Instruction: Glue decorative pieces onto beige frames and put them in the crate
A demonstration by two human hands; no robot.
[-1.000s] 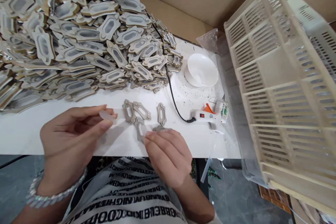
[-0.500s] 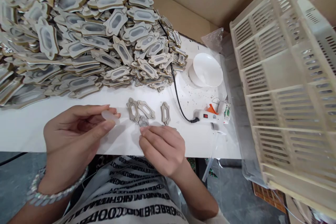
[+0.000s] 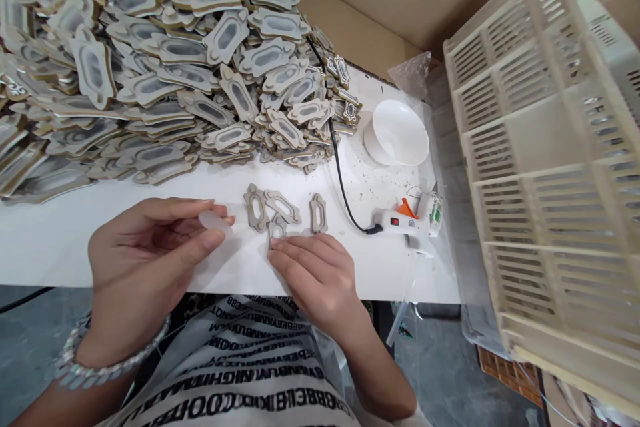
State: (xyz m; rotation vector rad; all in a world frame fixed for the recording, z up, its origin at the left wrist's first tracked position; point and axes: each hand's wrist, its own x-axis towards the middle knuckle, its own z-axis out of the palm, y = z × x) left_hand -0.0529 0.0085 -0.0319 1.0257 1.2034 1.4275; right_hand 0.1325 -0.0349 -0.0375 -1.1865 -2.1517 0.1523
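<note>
Between the thumb and fingers of my left hand (image 3: 155, 257) is a thin translucent oval piece (image 3: 214, 221), held above the white table. My right hand (image 3: 317, 273) is closed over a small grey frame piece (image 3: 277, 228); its fingertips cover the near end. Just beyond it, two more small frame pieces with oblong openings lie side by side, a left one (image 3: 257, 207) and a slanted one (image 3: 283, 207). A single small frame piece (image 3: 318, 213) lies apart to the right.
A large heap of grey frames (image 3: 165, 80) fills the back left. To the right are a white bowl (image 3: 397, 133), a white glue gun (image 3: 400, 223) and its black cable (image 3: 343, 193). A slatted cream plastic crate (image 3: 535, 180) stands at the far right. The table (image 3: 45, 247) ends close to my body.
My right hand has flattened slightly over the small frame piece, which now lies more upright in view beside the two others. My left hand keeps the oval piece; the view has shifted slightly.
</note>
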